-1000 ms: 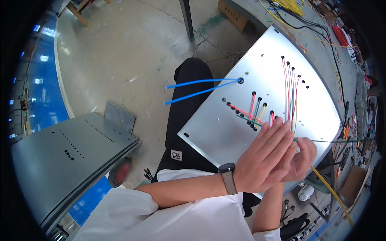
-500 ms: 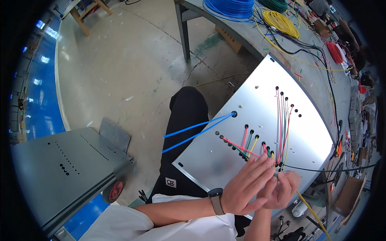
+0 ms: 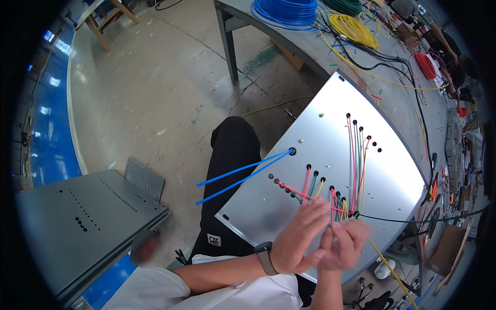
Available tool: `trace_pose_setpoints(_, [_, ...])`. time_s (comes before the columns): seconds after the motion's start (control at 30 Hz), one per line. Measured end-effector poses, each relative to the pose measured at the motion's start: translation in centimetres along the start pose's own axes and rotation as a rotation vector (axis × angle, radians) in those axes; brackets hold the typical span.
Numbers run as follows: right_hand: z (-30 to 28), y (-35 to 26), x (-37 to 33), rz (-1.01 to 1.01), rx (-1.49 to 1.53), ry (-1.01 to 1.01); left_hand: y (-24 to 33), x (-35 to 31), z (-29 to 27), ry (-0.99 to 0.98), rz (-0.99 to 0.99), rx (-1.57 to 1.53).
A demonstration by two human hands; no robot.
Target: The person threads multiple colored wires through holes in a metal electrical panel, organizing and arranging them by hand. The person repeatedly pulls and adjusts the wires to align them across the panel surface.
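A silver metal panel [image 3: 289,206] lies tilted across my lap and the bench edge, with red, green and yellow wires threaded through its holes. My left hand [image 3: 304,232], with a watch on its wrist, is held over the panel's lower part, fingers stretched out. Beside it, my right hand [image 3: 345,245] is slightly blurred, its fingers curled in a pinch. A red wire [image 3: 332,205] runs from a hole down to these fingertips; a bit of green shows there too. Two blue wires [image 3: 237,168] stick out of a hole at the panel's left side.
Coils of blue wire [image 3: 285,11], yellow wire [image 3: 354,30] and red wire [image 3: 425,65] lie on the grey bench [image 3: 310,46]. A yellow wire [image 3: 390,266] hangs at lower right. On the left stands a grey metal cabinet [image 3: 93,222] with a wheel. Other people are at upper right.
Both hands have shifted left over the panel, uncovering wires near its lower holes. The left fingers have moved somewhat away from the right hand. The whole view has shifted slightly.
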State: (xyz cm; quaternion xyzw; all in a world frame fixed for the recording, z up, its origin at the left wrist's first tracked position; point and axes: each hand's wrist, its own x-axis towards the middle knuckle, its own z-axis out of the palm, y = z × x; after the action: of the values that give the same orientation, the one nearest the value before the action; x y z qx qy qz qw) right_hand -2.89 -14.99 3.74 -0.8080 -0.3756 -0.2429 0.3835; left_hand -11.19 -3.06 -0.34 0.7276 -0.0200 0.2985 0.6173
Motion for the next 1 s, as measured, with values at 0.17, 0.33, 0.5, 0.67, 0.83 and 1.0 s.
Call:
trace_pose_setpoints(0.17, [4.0, 0.5, -1.2, -0.049, -0.059, -0.213, -2.3, -0.5, -3.8, 0.040, -0.093, 0.171])
trace_pose_setpoints(0.33, [6.6, 0.9, -3.1, 0.015, -0.217, -0.423, -3.5, -0.9, -7.9, 0.023, -0.196, 0.456])
trace_pose_setpoints(0.5, [6.1, 0.8, -3.4, 0.019, -0.269, -0.571, -4.1, -0.9, -8.1, -0.195, -0.167, 0.575])
trace_pose_setpoints(0.67, [2.7, 1.8, -4.7, 0.101, -0.088, -0.557, -4.6, -0.3, -7.1, -0.266, -0.101, 0.575])
trace_pose_setpoints(0.83, [-8.4, 2.9, -9.1, 0.441, 0.049, -0.414, -3.9, 0.2, -7.4, -0.309, -0.063, 0.584])
trace_pose_setpoints(1.0, [-15.1, 6.8, -8.6, 0.968, 0.138, -0.048, -3.2, 1.5, -4.8, -0.381, 0.014, 0.539])
